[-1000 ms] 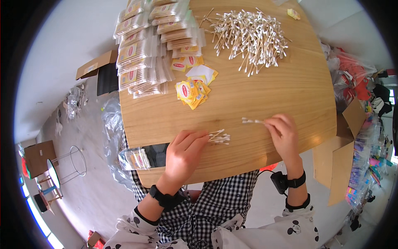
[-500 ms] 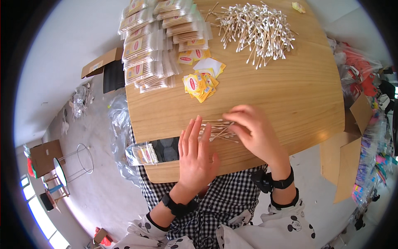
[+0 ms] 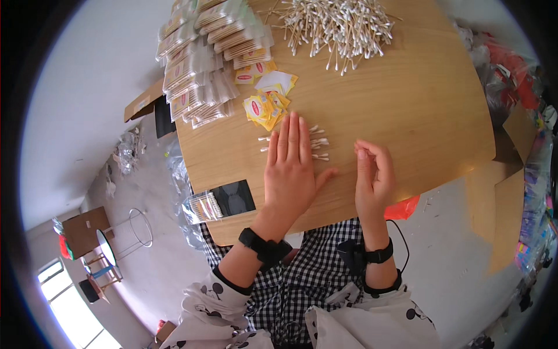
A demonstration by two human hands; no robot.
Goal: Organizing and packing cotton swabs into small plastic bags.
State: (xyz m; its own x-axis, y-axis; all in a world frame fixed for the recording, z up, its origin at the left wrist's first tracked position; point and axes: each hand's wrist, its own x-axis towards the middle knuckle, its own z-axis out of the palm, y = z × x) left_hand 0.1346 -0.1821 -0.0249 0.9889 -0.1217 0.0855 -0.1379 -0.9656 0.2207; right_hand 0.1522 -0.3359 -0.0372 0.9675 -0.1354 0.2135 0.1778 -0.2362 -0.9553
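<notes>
My left hand [image 3: 289, 166] lies flat, fingers stretched out together, over a small bunch of cotton swabs [image 3: 318, 141]; their white tips stick out on both sides of the fingers. To its right, above the table near the front edge, my right hand [image 3: 374, 177] has its fingers curled and the thumb against them; whether anything is inside is hidden. Left of my left wrist, a clear bag of cotton swabs [image 3: 203, 208] lies by the table edge, against a dark flat piece [image 3: 233, 198]. Yellow printed cards [image 3: 264, 109] are piled just beyond my left fingertips.
Stacks of filled swab bags [image 3: 195, 70] stand at the far left of the wooden table [image 3: 418, 122]. A large heap of loose cotton swabs [image 3: 337, 26] lies at the back. Cardboard boxes [image 3: 497, 192] and plastic-wrapped goods [image 3: 532, 198] are on the floor to the right.
My left hand has moved forward and now lies flat over the small bunch of swabs. My right hand has drawn away from the swabs and curled. The whole view has shifted slightly.
</notes>
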